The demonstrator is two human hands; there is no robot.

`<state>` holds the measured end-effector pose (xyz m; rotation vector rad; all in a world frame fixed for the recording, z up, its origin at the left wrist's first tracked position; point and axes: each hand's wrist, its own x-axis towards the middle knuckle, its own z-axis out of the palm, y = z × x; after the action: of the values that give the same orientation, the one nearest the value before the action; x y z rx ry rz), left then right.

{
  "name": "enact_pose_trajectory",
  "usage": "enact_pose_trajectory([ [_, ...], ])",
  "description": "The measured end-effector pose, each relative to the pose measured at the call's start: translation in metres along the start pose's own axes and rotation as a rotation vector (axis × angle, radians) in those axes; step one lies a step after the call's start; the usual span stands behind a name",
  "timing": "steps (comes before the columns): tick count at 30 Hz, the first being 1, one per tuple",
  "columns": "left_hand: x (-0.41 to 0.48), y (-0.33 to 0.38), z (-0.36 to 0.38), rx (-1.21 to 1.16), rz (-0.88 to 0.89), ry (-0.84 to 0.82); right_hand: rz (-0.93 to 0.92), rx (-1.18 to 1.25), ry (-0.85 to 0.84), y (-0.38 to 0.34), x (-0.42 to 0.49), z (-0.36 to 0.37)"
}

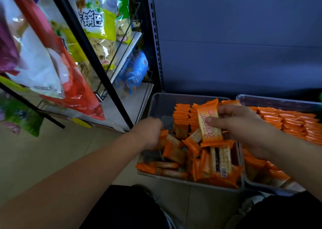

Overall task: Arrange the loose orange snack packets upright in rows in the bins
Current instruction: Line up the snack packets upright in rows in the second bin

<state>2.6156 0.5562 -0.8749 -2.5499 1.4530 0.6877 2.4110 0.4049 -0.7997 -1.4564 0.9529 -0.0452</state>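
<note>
Over the left bin (156, 99), my right hand (244, 129) pinches one packet (210, 124) upright to join the back rows (182, 113); I cannot tell the grip of my left hand (149, 133).

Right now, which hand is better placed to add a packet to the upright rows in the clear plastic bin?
Right. The right hand holds an orange snack packet close to the upright rows; the left hand is lower, among the loose packets.

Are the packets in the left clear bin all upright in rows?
No, only partly. Upright rows stand at the left bin's back; loose packets lie jumbled in its front.
</note>
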Motion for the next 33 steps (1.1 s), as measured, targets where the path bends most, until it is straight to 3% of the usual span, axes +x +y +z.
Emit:
enact_pose_trajectory([
  [7, -0.005, -0.002, -0.026, -0.216, 0.009, 0.233, 0.005, 0.015, -0.015, -0.001, -0.002, 0.003],
  [10, 0.003, 0.013, 0.006, -0.445, -0.007, 0.015, 0.01, 0.023, -0.015, -0.001, -0.001, 0.002],
  [19, 0.015, 0.009, 0.067, -0.438, -0.246, -0.362, 0.002, 0.026, -0.036, -0.002, 0.001, -0.004],
  [24, 0.019, 0.003, 0.083, -0.656, -0.3, -0.183, -0.006, -0.01, -0.059, -0.005, 0.002, -0.002],
  [29, 0.015, 0.008, 0.094, -0.85, -0.239, -0.062, -0.012, -0.015, -0.069, -0.008, 0.001, -0.002],
  [33, 0.02, 0.007, 0.091, -0.861, -0.204, 0.123, -0.017, -0.013, -0.062, -0.008, 0.0, -0.001],
])
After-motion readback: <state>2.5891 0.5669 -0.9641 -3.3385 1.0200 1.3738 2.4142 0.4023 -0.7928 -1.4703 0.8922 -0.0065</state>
